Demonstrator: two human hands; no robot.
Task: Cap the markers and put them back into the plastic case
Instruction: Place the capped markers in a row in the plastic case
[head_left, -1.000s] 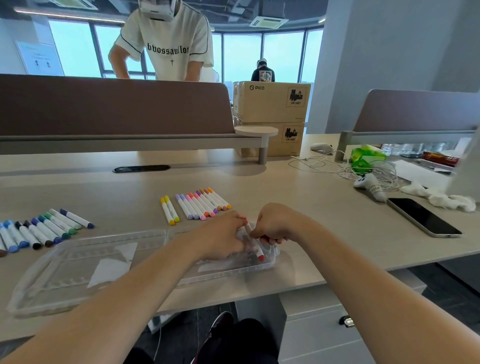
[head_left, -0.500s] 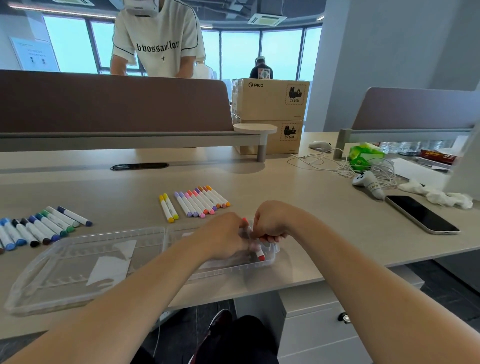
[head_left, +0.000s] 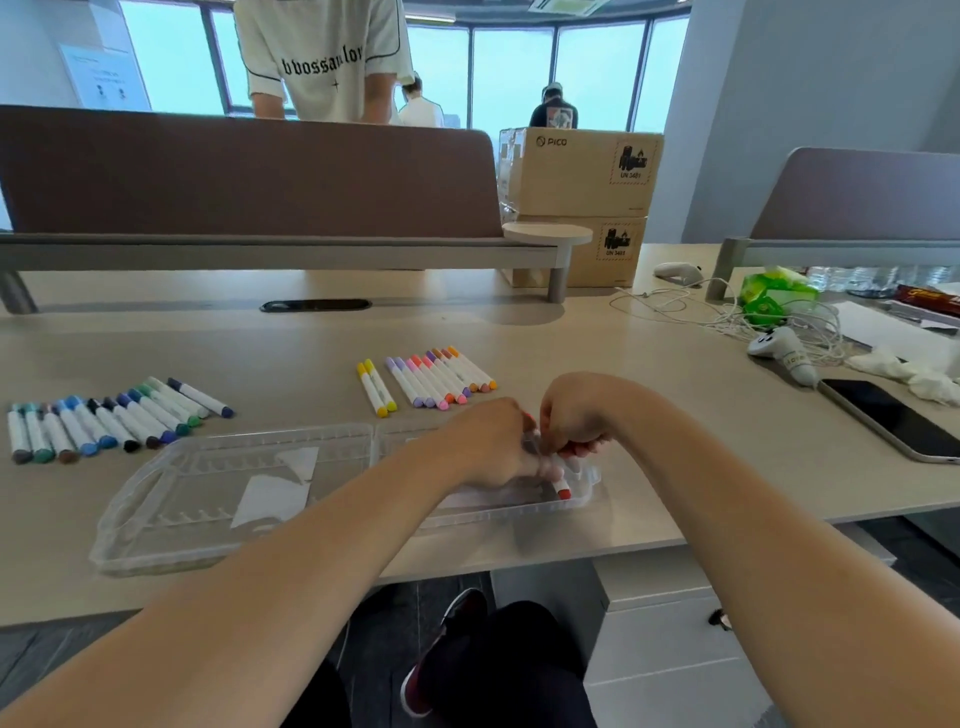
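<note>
A clear plastic case (head_left: 171, 499) lies open near the desk's front edge. Over its right half, my left hand (head_left: 491, 447) and my right hand (head_left: 574, 415) are close together, fingers curled, both holding a red marker (head_left: 560, 486) whose red-capped end points down into the case. The fingers hide most of the marker. A row of blue, green and dark markers (head_left: 104, 421) lies at the left. Two yellow markers (head_left: 376, 387) and a row of purple, pink and orange markers (head_left: 441, 376) lie behind the case.
A phone (head_left: 893, 421), a white controller (head_left: 784, 353), tangled white cables (head_left: 727, 312) and crumpled tissues (head_left: 909, 371) crowd the right side. Cardboard boxes (head_left: 582, 202) and a brown divider (head_left: 249, 171) stand at the back, with a person standing behind the divider.
Both hands stay over the right half of the case on the red marker, shifting only slightly. The camera view has tilted down a little.
</note>
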